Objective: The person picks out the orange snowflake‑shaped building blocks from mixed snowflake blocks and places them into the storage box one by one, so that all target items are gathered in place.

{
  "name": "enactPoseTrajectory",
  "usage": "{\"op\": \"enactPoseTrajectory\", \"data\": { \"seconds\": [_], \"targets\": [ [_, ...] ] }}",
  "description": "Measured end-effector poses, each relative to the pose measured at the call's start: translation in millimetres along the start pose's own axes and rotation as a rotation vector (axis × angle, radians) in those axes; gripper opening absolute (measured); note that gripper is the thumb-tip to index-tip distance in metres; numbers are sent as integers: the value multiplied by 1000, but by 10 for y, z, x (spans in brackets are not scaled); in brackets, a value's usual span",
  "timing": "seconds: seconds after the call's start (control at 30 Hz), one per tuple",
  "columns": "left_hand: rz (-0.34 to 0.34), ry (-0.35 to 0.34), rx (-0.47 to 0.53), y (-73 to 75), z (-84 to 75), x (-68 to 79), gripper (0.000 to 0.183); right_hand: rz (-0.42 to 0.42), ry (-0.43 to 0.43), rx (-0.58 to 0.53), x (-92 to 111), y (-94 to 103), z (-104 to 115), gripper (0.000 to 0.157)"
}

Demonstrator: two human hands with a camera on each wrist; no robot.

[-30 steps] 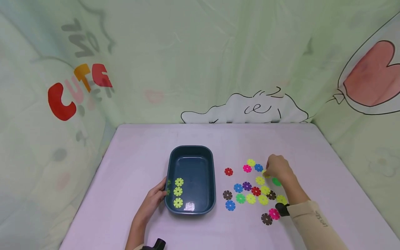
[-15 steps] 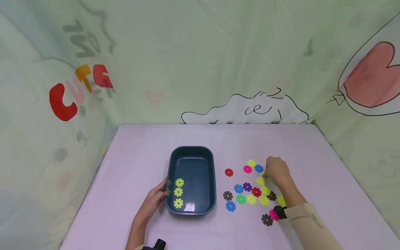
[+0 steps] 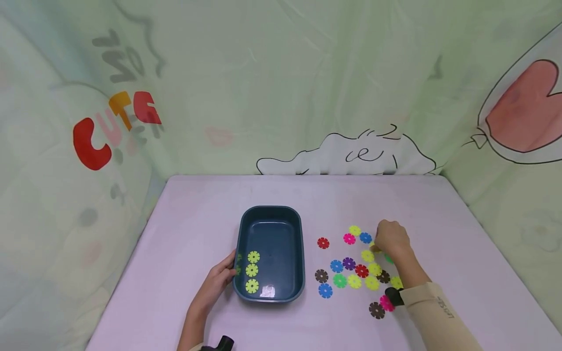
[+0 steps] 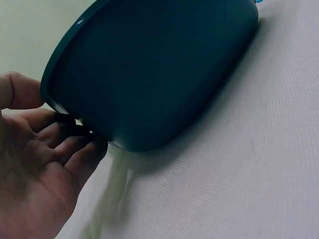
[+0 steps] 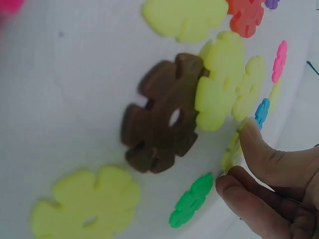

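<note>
My left hand (image 3: 215, 281) grips the left rim of a dark blue plastic tray (image 3: 283, 256). In the left wrist view the thumb (image 4: 22, 91) lies at the rim and the fingers curl against the outside wall. Three yellow snowflake discs (image 3: 252, 270) lie in a column inside the tray. Over at the scattered discs, my right hand (image 3: 392, 241) pinches a yellow snowflake disc (image 5: 232, 151) at the table surface, thumb on its face and fingertips at its edge. The hand partly hides this disc and the green disc (image 5: 191, 200) beside it in the head view.
Several loose discs lie right of the tray, among them a red disc (image 3: 323, 243), a purple disc (image 3: 349, 263), a blue disc (image 3: 325, 291) and a brown disc (image 3: 376, 310). Some touch or overlap. A printed curtain (image 3: 281, 87) hangs behind the pale table (image 3: 210, 195).
My right hand has shifted slightly at the yellow disc and covers more of the green one. My left hand keeps its grip on the tray, which stays put.
</note>
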State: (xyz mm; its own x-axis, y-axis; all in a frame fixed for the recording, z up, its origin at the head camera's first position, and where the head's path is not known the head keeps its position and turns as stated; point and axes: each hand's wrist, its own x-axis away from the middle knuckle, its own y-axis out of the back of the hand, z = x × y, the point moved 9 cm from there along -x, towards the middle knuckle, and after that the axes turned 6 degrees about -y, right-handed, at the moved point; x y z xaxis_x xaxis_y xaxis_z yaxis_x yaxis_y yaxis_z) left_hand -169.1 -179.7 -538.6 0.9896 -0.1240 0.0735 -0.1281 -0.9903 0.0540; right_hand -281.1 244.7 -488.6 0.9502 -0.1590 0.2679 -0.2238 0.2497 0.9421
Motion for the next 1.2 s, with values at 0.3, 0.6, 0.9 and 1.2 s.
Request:
{"op": "enactPoseTrajectory", "data": {
  "seconds": [0.3, 0.6, 0.9, 1.2],
  "targets": [
    [7, -4, -5, -16, -17, 3, 57, 41, -40, -17, 24, -7, -85, 35],
    [6, -3, -1, -22, -28, -4, 57, 66, -34, -96, 12, 15, -145, 30],
    [5, -7, -3, -23, -32, 7, 56, 91, -41, -146, 20, 47, -146, 21],
    [10, -11, -4, -19, -43, 16, 56, 64, -14, -262, 81, 255, -25, 18]
  ]
}}
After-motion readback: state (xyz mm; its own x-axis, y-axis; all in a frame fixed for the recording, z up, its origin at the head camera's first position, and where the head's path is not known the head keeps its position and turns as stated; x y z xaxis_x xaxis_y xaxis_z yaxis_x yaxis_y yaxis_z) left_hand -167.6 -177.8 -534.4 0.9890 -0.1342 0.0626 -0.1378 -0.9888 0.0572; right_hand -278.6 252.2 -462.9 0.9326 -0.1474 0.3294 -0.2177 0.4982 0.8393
